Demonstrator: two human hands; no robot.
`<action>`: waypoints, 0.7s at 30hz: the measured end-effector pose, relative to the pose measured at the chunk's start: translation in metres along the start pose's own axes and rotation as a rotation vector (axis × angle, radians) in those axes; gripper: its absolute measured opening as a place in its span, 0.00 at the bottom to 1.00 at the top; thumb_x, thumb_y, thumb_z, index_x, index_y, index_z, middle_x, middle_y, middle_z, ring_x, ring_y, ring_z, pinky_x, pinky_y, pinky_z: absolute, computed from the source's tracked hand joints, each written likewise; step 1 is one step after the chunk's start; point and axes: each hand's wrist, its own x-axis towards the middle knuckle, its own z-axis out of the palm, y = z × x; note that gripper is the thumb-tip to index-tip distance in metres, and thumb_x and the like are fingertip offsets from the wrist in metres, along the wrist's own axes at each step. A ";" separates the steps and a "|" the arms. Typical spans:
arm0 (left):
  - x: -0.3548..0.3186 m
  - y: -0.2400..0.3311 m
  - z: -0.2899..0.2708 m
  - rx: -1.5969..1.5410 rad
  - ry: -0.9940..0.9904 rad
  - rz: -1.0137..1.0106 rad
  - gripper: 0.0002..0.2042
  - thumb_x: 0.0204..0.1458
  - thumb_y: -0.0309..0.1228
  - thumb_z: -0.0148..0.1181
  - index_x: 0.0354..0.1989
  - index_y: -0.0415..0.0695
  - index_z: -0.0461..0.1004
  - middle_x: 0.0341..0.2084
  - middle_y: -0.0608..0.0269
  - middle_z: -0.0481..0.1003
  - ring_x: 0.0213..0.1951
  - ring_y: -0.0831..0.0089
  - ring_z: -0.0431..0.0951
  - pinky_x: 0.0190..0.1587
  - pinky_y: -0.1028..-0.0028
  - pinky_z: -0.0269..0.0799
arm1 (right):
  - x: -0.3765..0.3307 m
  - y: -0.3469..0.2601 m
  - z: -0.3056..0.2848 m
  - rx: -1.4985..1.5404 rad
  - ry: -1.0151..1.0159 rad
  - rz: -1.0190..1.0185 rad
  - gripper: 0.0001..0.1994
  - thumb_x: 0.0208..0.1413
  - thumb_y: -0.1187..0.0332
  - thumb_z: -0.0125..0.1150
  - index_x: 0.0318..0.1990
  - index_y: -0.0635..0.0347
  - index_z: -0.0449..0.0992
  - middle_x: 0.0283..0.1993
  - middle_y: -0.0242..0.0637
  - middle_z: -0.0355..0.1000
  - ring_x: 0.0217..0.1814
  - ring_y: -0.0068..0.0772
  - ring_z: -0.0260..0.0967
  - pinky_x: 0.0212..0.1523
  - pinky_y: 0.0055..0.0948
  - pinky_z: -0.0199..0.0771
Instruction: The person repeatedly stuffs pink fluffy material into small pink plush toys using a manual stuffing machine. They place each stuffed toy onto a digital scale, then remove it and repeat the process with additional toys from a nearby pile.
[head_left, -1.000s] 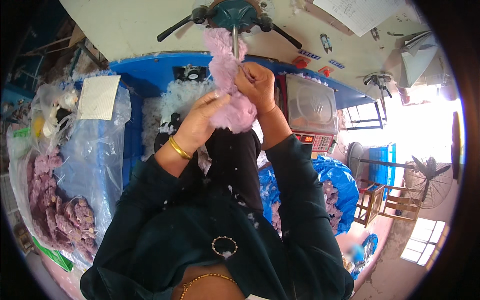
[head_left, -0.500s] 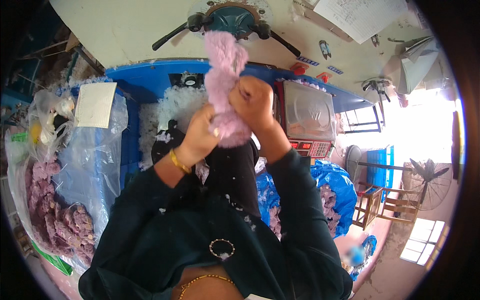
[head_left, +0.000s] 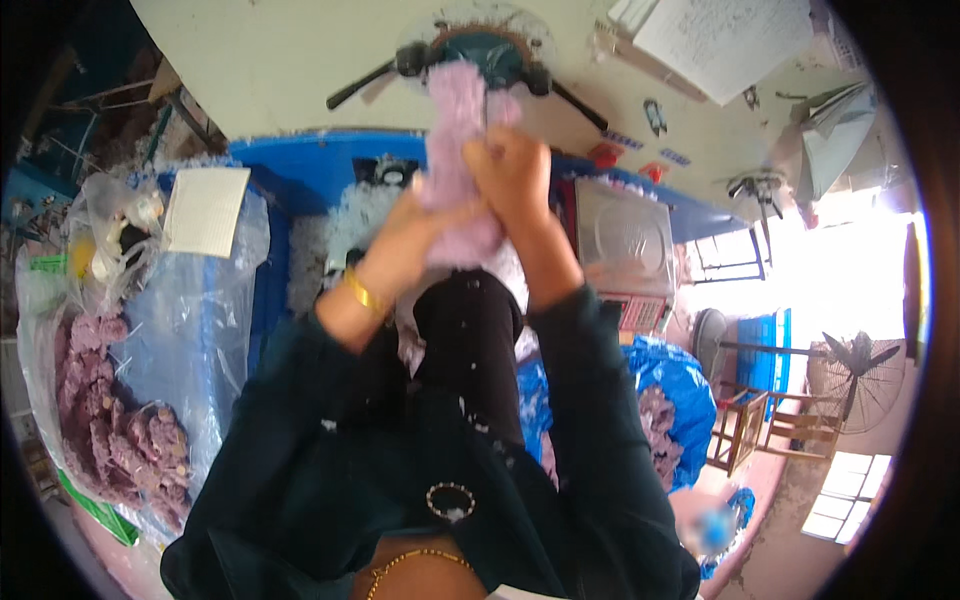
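Observation:
A fluffy pale-pink plush piece [head_left: 455, 125], long and soft like a toy's body, is held up in front of my lap. My right hand [head_left: 512, 178] is closed in a fist on its right side, around the middle. My left hand [head_left: 400, 245] is wrapped on the lower left part, smeared by motion, with its fingers reaching across the plush. Behind the top of the plush is a dark green round machine fitting [head_left: 480, 58] with two black handles, set in the table panel.
White stuffing fluff [head_left: 360, 215] lies in a blue bin beyond my knees. A weighing scale [head_left: 625, 235] stands at right. Blue bags [head_left: 675, 385] with pink plush are below it. More plush pieces [head_left: 125, 430] fill a clear bag at left. Papers [head_left: 720, 45] lie on the table [head_left: 290, 60].
My left hand has slid onto the plush's lower part, its fingers now stretched across it. My right hand stays closed on the right side. The whole view has shifted slightly.

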 end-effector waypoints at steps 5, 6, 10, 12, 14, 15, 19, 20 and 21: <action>-0.012 0.006 -0.007 0.131 -0.075 0.059 0.19 0.49 0.23 0.61 0.50 0.37 0.69 0.41 0.61 0.76 0.43 0.73 0.77 0.49 0.73 0.71 | -0.012 0.000 0.001 0.040 -0.030 -0.079 0.13 0.38 0.65 0.58 0.13 0.62 0.65 0.15 0.50 0.60 0.15 0.50 0.58 0.18 0.39 0.58; -0.018 0.001 -0.013 0.163 -0.127 0.063 0.22 0.49 0.23 0.61 0.54 0.37 0.66 0.47 0.60 0.73 0.48 0.74 0.74 0.52 0.72 0.69 | -0.021 -0.001 -0.004 0.057 -0.063 -0.094 0.12 0.37 0.68 0.59 0.13 0.62 0.64 0.14 0.49 0.59 0.14 0.44 0.57 0.18 0.37 0.58; 0.003 -0.011 -0.059 -0.016 -0.196 0.020 0.18 0.52 0.24 0.56 0.53 0.41 0.65 0.42 0.63 0.72 0.45 0.76 0.73 0.48 0.74 0.70 | -0.026 -0.001 -0.015 0.375 -0.155 0.050 0.12 0.39 0.76 0.58 0.13 0.65 0.61 0.12 0.36 0.53 0.16 0.17 0.50 0.16 0.27 0.51; 0.001 -0.015 -0.058 -0.123 -0.104 -0.118 0.15 0.58 0.35 0.53 0.51 0.44 0.66 0.38 0.65 0.72 0.41 0.75 0.74 0.43 0.74 0.73 | -0.032 -0.003 -0.020 0.471 -0.243 0.136 0.12 0.42 0.77 0.56 0.13 0.63 0.61 0.13 0.25 0.53 0.21 0.10 0.48 0.18 0.22 0.48; -0.002 -0.012 -0.045 -0.244 -0.224 -0.253 0.17 0.59 0.41 0.51 0.52 0.45 0.65 0.39 0.64 0.72 0.40 0.74 0.75 0.40 0.73 0.74 | -0.033 0.005 -0.026 0.623 -0.334 0.208 0.12 0.43 0.78 0.55 0.13 0.61 0.62 0.14 0.20 0.54 0.21 0.10 0.49 0.19 0.21 0.48; -0.005 -0.013 -0.037 -0.264 -0.309 -0.264 0.20 0.59 0.47 0.48 0.52 0.47 0.64 0.41 0.63 0.73 0.40 0.72 0.76 0.38 0.71 0.75 | -0.032 0.016 -0.028 0.735 -0.419 0.259 0.13 0.47 0.76 0.55 0.14 0.60 0.63 0.17 0.17 0.56 0.22 0.09 0.49 0.20 0.19 0.49; -0.009 -0.021 0.005 -0.334 -0.165 -0.214 0.21 0.60 0.49 0.43 0.53 0.46 0.65 0.42 0.62 0.74 0.41 0.68 0.77 0.37 0.71 0.77 | -0.031 0.040 -0.034 1.027 -0.528 0.364 0.10 0.52 0.68 0.60 0.22 0.62 0.70 0.22 0.20 0.64 0.25 0.10 0.58 0.25 0.16 0.59; -0.008 -0.019 0.014 -0.338 -0.132 -0.204 0.20 0.61 0.48 0.43 0.53 0.46 0.65 0.42 0.62 0.74 0.41 0.68 0.77 0.37 0.71 0.77 | -0.022 0.046 -0.037 0.916 -0.555 0.343 0.10 0.52 0.67 0.61 0.24 0.62 0.71 0.23 0.20 0.65 0.27 0.11 0.59 0.26 0.16 0.60; -0.005 -0.015 0.021 -0.343 -0.099 -0.194 0.20 0.61 0.47 0.43 0.52 0.45 0.64 0.41 0.61 0.74 0.41 0.68 0.77 0.37 0.71 0.77 | -0.011 0.053 -0.041 0.805 -0.580 0.322 0.10 0.52 0.66 0.61 0.25 0.63 0.72 0.24 0.21 0.67 0.28 0.11 0.60 0.28 0.16 0.61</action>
